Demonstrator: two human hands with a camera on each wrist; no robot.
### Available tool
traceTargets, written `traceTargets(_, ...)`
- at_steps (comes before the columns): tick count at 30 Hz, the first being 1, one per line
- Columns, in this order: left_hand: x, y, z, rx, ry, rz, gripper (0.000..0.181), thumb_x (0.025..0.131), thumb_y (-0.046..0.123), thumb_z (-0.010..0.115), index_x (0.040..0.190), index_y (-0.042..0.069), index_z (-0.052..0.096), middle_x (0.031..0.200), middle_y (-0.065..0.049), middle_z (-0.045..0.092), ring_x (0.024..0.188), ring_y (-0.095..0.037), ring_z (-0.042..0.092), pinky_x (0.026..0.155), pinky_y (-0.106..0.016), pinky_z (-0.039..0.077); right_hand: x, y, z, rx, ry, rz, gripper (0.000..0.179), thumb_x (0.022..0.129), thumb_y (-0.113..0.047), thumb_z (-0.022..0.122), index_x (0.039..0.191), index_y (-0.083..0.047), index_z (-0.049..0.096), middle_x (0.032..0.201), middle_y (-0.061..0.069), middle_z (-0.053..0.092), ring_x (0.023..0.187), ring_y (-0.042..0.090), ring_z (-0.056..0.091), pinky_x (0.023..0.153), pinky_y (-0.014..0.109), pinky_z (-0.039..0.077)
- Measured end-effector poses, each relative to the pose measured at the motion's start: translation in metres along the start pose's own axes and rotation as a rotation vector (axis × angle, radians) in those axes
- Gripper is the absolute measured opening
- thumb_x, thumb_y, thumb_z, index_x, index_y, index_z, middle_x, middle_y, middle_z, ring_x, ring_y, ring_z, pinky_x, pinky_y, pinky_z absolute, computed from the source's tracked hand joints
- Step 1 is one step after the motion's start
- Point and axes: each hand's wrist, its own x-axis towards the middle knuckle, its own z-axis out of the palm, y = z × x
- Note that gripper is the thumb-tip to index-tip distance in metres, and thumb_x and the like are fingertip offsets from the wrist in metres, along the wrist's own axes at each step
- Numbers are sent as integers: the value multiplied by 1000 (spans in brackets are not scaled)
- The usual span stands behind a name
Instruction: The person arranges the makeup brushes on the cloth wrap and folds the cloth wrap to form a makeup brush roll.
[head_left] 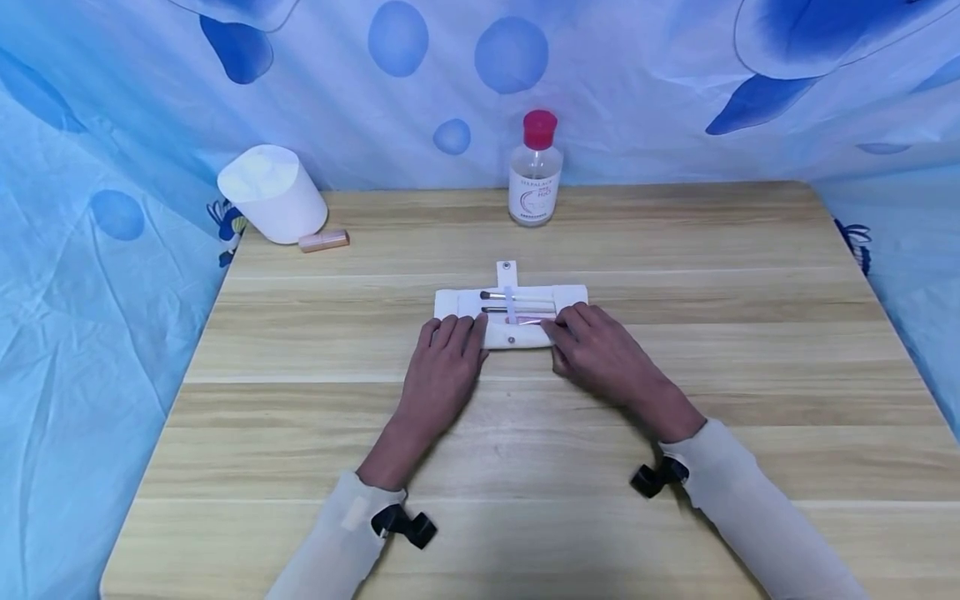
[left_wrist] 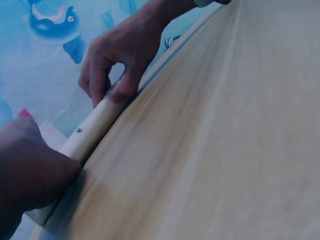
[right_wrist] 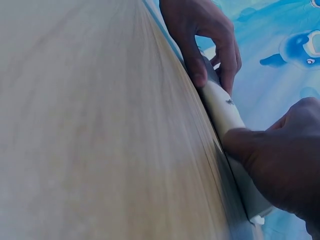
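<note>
A white makeup brush pouch [head_left: 572, 294] lies partly unfolded on the table, its snap tab [head_left: 507, 273] pointing away from me. Slim makeup brushes [head_left: 534, 297] sit inside it under a pale band. My left hand [head_left: 444, 379] grips the left part of the near folded edge, thumb in front and fingers over the top. At the right part of that edge, my right hand [head_left: 603, 358] pinches it the same way. Both wrist views show the rolled edge [left_wrist: 90, 131] between the thumbs, with a metal snap [right_wrist: 229, 102] on its side. The hands hide the pouch's near corners.
Behind the pouch stands a clear bottle [head_left: 535, 185] with a red cap. A white paper roll [head_left: 279, 193] is at the table's back left corner, next to a small pinkish tube [head_left: 324, 241]. A blue patterned sheet [head_left: 637, 92] hangs behind the wooden table [head_left: 510, 483].
</note>
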Motion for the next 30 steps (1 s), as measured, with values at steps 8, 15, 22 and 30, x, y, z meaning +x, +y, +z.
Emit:
traceTargets(8,-2,0,5,-109,0,-36,41,104,26,53,136,0,59,124,-15,57,116,-32,50,106,-50,33,-3,0,1,175,-26,52,35,95,-18,53,119,2,68,103,13,64,96,28,59,86,43,50)
traceTargets(15,-1,-1,6,-294,18,-77,38,102,21,55,132,-1,60,121,-15,51,118,-37,45,104,-52,33,-4,0,-2,281,-14,119,34,97,-19,51,122,-3,68,112,12,57,102,28,52,88,43,46)
traceTargets(22,2,-5,13,-454,62,-120,37,102,20,55,134,3,58,99,-9,47,103,-32,45,96,-49,36,-2,1,-2,326,-15,169,28,97,-9,57,122,-4,67,105,9,57,98,25,52,84,40,45)
traceTargets(30,1,-3,13,-505,121,-133,21,102,20,55,115,7,63,101,-8,51,101,-31,47,89,-48,36,0,-1,1,403,36,237,20,99,-8,56,117,-7,65,103,4,64,96,22,56,89,40,45)
